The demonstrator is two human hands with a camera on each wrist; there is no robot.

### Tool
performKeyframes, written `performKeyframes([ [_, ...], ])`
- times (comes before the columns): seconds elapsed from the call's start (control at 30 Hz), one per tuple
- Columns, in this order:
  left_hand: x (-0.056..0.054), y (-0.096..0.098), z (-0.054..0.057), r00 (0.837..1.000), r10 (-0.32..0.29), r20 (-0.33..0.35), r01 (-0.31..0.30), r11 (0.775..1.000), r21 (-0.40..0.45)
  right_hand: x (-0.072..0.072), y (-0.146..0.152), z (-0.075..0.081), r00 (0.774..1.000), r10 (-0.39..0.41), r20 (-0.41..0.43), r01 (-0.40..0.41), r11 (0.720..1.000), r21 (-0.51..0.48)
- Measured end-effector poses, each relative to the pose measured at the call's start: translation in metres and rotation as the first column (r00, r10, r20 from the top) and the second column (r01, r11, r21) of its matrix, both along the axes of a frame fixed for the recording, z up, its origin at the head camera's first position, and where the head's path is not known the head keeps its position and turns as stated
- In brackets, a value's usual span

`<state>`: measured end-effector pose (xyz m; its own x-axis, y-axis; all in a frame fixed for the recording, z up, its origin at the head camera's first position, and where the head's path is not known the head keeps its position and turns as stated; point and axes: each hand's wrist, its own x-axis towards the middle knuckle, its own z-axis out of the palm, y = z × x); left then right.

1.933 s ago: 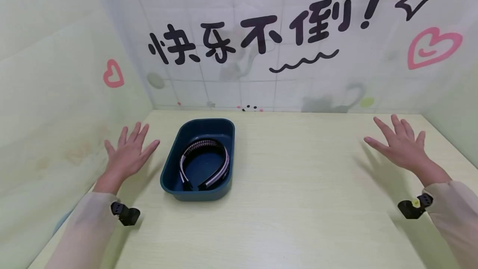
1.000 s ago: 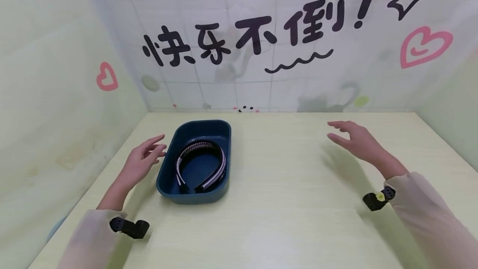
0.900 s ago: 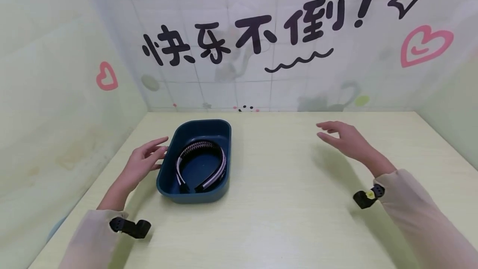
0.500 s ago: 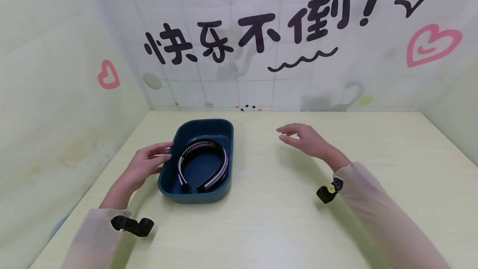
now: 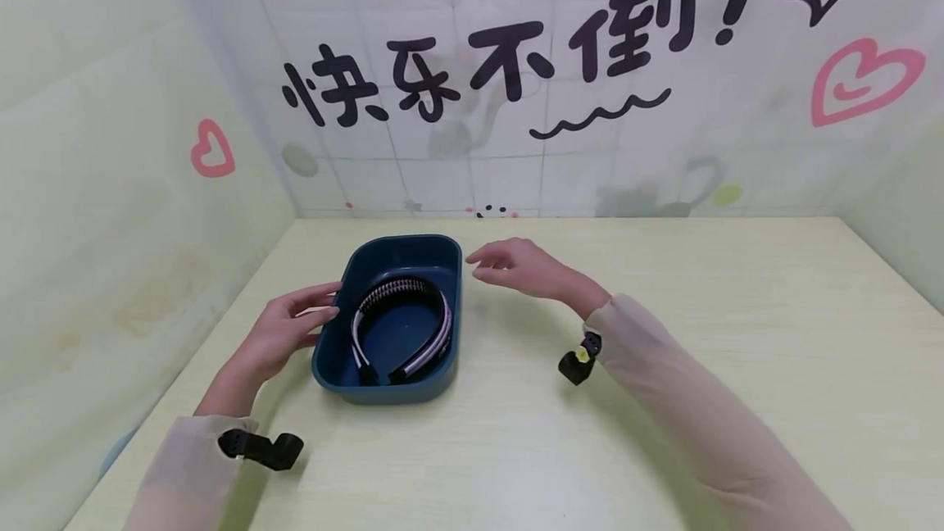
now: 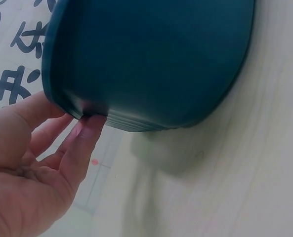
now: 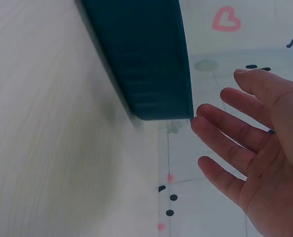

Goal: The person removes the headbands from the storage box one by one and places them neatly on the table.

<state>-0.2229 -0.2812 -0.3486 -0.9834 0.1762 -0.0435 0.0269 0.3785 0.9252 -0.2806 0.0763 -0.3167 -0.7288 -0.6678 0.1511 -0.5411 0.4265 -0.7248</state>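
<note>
Looks like a two-handed hold on the blue tub (image 5: pixel 398 394). Set flat on the table (image 5: pixel 472 465) and, inside, bearing a curved, pale-and-dark headband (image 5: pixel 401 288) — arched toward the tub's far wall, ends pointing to the near one.

At the tub's left rim, the left hand (image 5: pixel 274 333), with thumb and fingers apart, tips against the rim and the outer wall just below. No clamp to be seen; cannot tell how firmly pressed, or whether hooked over the lip.

Just beside the tub's right rim, toward the far corner, the right hand (image 5: pixel 525 269), also with thumb and fingers apart and holding nothing. Seemingly just short of the wall in the head view; cannot be sure of contact from the right wrist view.

Best, by judgement, to set the right fingertips on the outer wall directly across from the left ones, rather than near the far corner — otherwise likely to twist the tub. Match pressure from both sides, to avoid sliding the tub sideways. Leave fingertips clear of the headband, and the tub level, so as not to shift the loose band. Press lightly at first: plastic-looking walls, probably apt to bow under a hard squeeze.
</note>
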Motion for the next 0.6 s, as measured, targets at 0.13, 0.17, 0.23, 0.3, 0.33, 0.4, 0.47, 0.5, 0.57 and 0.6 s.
performKeyframes([
  [0.13, 0.000, 0.000, -0.001, 1.000, 0.003, 0.001, -0.003, 1.000, 0.000, -0.003, -0.018, 0.007, 0.998, 0.053, 0.028, -0.052, 0.999, -0.009],
  [0.17, 0.000, 0.000, -0.001, 1.000, 0.004, 0.002, -0.004, 1.000, -0.003, -0.004, -0.022, 0.009, 0.997, 0.065, 0.031, -0.065, 0.998, -0.006],
  [0.23, -0.001, 0.000, -0.002, 1.000, 0.005, 0.003, -0.005, 1.000, -0.004, -0.007, -0.030, 0.011, 0.995, 0.089, 0.038, -0.089, 0.996, 0.008],
  [0.3, -0.001, 0.000, -0.002, 1.000, 0.007, 0.004, -0.007, 1.000, 0.002, -0.011, -0.038, 0.013, 0.993, 0.109, 0.043, -0.110, 0.993, 0.035],
  [0.33, -0.001, 0.000, -0.003, 1.000, 0.008, 0.004, -0.008, 1.000, 0.004, -0.013, -0.042, 0.014, 0.992, 0.117, 0.045, -0.120, 0.992, 0.051],
  [0.4, 0.000, 0.000, -0.003, 1.000, 0.012, 0.007, -0.012, 1.000, 0.012, -0.015, -0.050, 0.016, 0.990, 0.130, 0.052, -0.134, 0.988, 0.078],
  [0.47, 0.001, 0.000, -0.002, 1.000, 0.014, 0.002, -0.014, 1.000, 0.016, -0.018, -0.058, 0.018, 0.988, 0.143, 0.052, -0.148, 0.983, 0.106],
  [0.5, 0.001, 0.000, -0.002, 1.000, 0.015, 0.001, -0.015, 1.000, 0.016, -0.019, -0.062, 0.019, 0.987, 0.149, 0.053, -0.154, 0.981, 0.120],
  [0.57, 0.001, 0.000, -0.002, 1.000, 0.016, -0.002, -0.016, 1.000, 0.018, -0.022, -0.069, 0.021, 0.986, 0.159, 0.051, -0.165, 0.975, 0.149],
  [0.6, 0.001, 0.000, -0.001, 1.000, 0.016, -0.004, -0.016, 1.000, 0.018, -0.023, -0.073, 0.022, 0.985, 0.164, 0.050, -0.171, 0.971, 0.166],
])
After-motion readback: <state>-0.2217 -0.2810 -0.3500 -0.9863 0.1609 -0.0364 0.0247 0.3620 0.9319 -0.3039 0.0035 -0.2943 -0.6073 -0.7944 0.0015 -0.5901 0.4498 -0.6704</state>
